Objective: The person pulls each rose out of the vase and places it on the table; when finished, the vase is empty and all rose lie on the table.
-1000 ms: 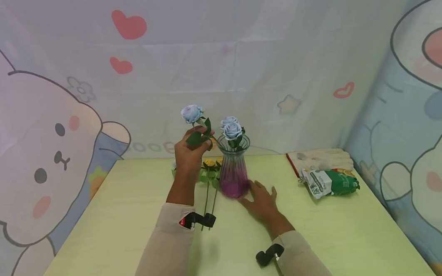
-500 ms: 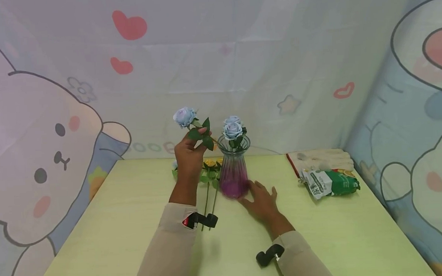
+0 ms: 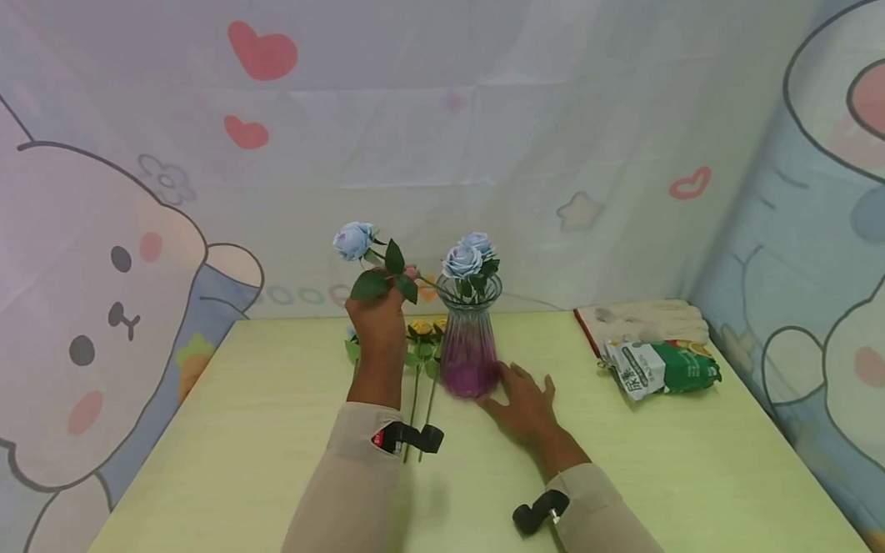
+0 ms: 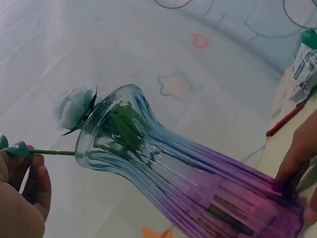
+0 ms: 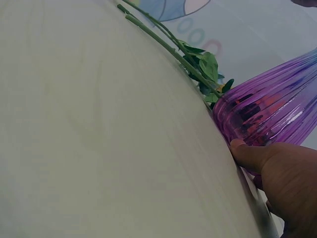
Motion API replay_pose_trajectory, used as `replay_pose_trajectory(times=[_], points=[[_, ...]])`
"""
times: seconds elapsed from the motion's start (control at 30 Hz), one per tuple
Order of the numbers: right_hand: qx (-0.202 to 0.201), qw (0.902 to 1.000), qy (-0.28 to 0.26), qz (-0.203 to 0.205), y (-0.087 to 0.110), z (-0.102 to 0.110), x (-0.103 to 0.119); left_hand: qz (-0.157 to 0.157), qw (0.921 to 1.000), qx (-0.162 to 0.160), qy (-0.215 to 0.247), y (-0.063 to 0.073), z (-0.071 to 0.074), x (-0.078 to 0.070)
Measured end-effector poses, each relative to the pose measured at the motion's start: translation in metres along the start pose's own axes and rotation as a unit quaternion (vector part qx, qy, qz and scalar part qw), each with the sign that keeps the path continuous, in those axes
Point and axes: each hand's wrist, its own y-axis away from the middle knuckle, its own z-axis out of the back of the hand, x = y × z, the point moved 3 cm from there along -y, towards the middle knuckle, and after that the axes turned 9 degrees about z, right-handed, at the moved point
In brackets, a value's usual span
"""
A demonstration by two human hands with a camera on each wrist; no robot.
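My left hand (image 3: pixel 384 300) pinches the stem of a blue rose (image 3: pixel 354 240) just under its leaves, left of the vase mouth. The stem (image 4: pixel 52 152) runs sideways from my fingers (image 4: pixel 29 181) to the rim. The ribbed glass vase (image 3: pixel 468 342), clear on top and purple below, stands mid-table and holds two blue roses (image 3: pixel 466 258). One bloom (image 4: pixel 74 106) shows behind the rim. My right hand (image 3: pixel 519 393) lies flat on the table with straight fingers, its thumb (image 5: pixel 245 151) touching the vase's purple base (image 5: pixel 270 111).
Yellow roses (image 3: pixel 420 328) with long green stems (image 5: pixel 166 42) lie on the yellow-green table (image 3: pixel 234 454) left of the vase. A green and white bag (image 3: pixel 661 367) and white gloves (image 3: pixel 651 320) sit at the back right. Cartoon curtains close the table on three sides.
My left hand has tilted the blue rose, so its bloom moved left and a little down. The right hand and the vase have stayed put.
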Motion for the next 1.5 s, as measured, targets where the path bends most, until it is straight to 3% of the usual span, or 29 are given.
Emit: replay_pose_trajectory(times=[0.17,0.27,0.4,0.5,0.53,0.6,0.73,0.87,1.03,1.2,1.5], points=[[0.009,0.9999,0.000,-0.008,-0.0012,-0.0012,-0.0009,0.020,0.9928,0.019,-0.116,-0.0023,-0.0020,-0.0016],[0.006,1.0000,0.001,-0.008,-0.0011,-0.0011,-0.0007,0.039,0.9874,0.042,-0.148,-0.0027,-0.0035,-0.0027],[-0.001,1.0000,-0.004,-0.004,-0.0002,0.0008,0.0013,0.070,0.9855,0.055,-0.145,-0.0028,-0.0036,-0.0027],[0.004,0.9999,-0.011,-0.008,0.0002,0.0017,0.0024,0.079,0.9898,0.060,-0.103,-0.0023,-0.0021,-0.0029],[0.006,0.9999,-0.012,-0.009,0.0001,0.0020,0.0024,0.087,0.9923,0.063,-0.062,-0.0022,-0.0018,-0.0027],[0.010,0.9998,-0.014,-0.012,-0.0003,0.0021,0.0022,0.087,0.9929,0.076,-0.031,-0.0019,-0.0015,-0.0031],[0.008,0.9998,-0.015,-0.012,-0.0012,0.0024,0.0023,0.107,0.9870,0.104,0.058,-0.0019,-0.0021,-0.0029],[0.007,0.9999,-0.011,-0.009,-0.0016,0.0014,0.0022,0.093,0.9872,0.118,0.053,-0.0013,-0.0021,-0.0026],[0.011,0.9999,-0.007,-0.010,-0.0014,0.0000,0.0009,0.042,0.9936,0.102,-0.024,0.0018,-0.0005,-0.0010],[0.004,0.9999,-0.010,-0.008,-0.0014,0.0015,0.0021,0.024,0.9949,0.098,-0.003,0.0022,-0.0019,0.0023],[0.007,0.9998,-0.016,-0.010,-0.0006,0.0005,0.0016,0.015,0.9947,0.098,-0.027,0.0024,-0.0023,0.0065]])
